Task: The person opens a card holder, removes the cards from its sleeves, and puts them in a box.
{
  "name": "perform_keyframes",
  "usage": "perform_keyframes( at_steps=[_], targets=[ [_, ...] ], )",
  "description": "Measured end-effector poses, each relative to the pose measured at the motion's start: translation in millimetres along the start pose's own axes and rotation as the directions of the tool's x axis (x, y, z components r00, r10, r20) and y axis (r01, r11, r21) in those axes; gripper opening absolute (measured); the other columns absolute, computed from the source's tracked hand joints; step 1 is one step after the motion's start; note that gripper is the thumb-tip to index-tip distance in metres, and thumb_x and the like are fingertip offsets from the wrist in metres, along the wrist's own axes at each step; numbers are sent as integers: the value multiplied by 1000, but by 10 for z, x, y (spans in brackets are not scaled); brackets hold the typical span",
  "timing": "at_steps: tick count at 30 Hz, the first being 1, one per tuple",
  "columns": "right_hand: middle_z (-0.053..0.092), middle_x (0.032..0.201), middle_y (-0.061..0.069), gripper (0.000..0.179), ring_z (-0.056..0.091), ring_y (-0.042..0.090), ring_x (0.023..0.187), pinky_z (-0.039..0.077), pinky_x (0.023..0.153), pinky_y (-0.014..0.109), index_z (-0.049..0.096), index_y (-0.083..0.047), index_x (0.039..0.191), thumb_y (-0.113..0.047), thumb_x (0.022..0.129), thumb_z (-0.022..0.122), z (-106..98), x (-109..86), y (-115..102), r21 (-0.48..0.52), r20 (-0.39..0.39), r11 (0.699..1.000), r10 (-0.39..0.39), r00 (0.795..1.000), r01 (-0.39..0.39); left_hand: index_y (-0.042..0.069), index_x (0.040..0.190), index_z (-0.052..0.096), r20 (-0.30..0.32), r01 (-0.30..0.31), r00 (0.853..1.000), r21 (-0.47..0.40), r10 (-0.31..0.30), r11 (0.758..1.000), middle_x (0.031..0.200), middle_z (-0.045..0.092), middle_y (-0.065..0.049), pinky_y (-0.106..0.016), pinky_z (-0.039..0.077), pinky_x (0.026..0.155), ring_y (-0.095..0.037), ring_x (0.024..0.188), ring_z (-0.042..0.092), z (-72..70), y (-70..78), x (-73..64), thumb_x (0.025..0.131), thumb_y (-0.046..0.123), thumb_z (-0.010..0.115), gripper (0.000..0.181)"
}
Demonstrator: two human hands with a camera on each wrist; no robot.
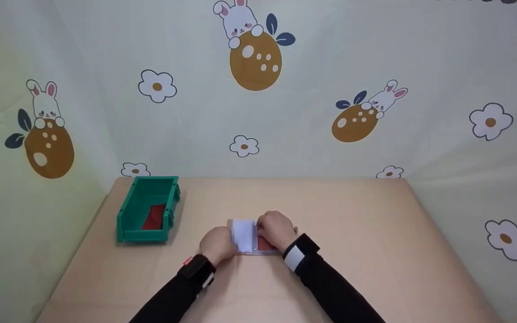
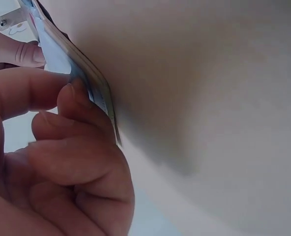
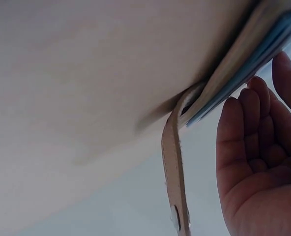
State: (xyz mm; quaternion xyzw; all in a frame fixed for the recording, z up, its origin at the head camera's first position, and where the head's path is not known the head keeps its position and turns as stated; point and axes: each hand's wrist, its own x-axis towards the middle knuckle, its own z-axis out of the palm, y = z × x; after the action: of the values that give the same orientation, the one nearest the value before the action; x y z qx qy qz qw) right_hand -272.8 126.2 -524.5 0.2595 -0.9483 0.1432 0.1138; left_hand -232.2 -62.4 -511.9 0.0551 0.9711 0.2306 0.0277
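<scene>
A card holder [image 1: 244, 237] with a tan cover lies spread on the table, a white sheet on its left side and a red piece [image 1: 265, 245] on its right. My left hand [image 1: 218, 244] pinches its left edge between thumb and index finger; the other fingers are curled, as the left wrist view shows. My right hand [image 1: 277, 229] is over the right side, partly covering the red piece. In the right wrist view its bent fingertips [image 3: 230, 105] and thumb are right at the pages. A tan strap [image 3: 171, 162] with a metal snap sticks out from the cover.
A green bin [image 1: 144, 235] stands at the left back of the table, with a dark red flat piece [image 1: 154, 217] inside. The beige tabletop [image 1: 352, 215] stretches around the hands, with a patterned curtain [image 1: 303, 148] behind it.
</scene>
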Motion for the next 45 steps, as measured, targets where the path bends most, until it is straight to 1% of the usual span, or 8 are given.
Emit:
perform_keyframes(
  at_steps=[8,15,19,25,28,32,37,45],
  targets=[
    [65,80,4,16,62,24,79,52,70,37,76,-9,89,-17,75,81,-11,1,-11,3,10,1000,5,1000,-5,6,70,59,10,19,1000,22,-20,1000,73,59,-5,-39,48,59,-21,64,52,-11,22,-6,72,6,69,11],
    [66,81,4,16,63,24,80,52,70,37,77,-10,90,-18,76,80,-37,14,4,11,31,1000,13,999,-13,4,74,61,14,18,1000,47,-19,999,76,62,-7,-41,50,61,-21,65,53,-24,36,5,73,7,70,9],
    [66,81,4,14,63,23,80,52,72,37,78,-9,89,-17,78,81,-90,12,83,37,34,999,39,999,-40,3,75,62,26,23,999,41,-24,999,76,61,-6,-40,50,62,-21,66,53,-32,33,13,73,7,70,9],
    [67,81,4,8,63,21,78,52,72,37,78,-7,87,-11,81,78,-253,-59,274,58,15,993,99,995,-100,3,79,64,42,39,998,16,-40,999,77,61,-6,-39,50,64,-21,67,52,-26,30,15,72,7,72,11],
    [67,79,2,5,63,20,77,52,71,36,79,-8,86,-10,81,78,-305,-111,332,52,11,994,94,996,-94,3,81,65,44,51,998,17,-51,999,79,63,-6,-40,50,66,-22,68,53,-25,36,21,73,7,72,12],
    [66,78,0,4,62,18,76,52,70,35,80,-11,84,-9,80,78,-324,-184,356,34,24,997,65,998,-66,2,83,65,41,45,998,21,-46,999,81,64,-7,-41,51,68,-22,70,54,-31,39,27,74,8,72,13],
    [65,78,-1,5,61,17,76,51,69,34,80,-12,84,-10,79,79,-314,-247,335,12,31,999,38,999,-39,0,83,66,53,42,998,23,-43,999,80,64,-8,-41,51,70,-22,70,55,-38,37,24,75,8,72,13],
    [60,73,-2,5,54,14,70,47,63,32,80,-15,81,-12,77,81,-278,-283,305,-7,40,1000,3,999,-3,0,85,66,69,49,996,20,-50,999,81,63,-7,-40,50,71,-23,70,54,-23,20,35,75,8,72,14]
  ],
)
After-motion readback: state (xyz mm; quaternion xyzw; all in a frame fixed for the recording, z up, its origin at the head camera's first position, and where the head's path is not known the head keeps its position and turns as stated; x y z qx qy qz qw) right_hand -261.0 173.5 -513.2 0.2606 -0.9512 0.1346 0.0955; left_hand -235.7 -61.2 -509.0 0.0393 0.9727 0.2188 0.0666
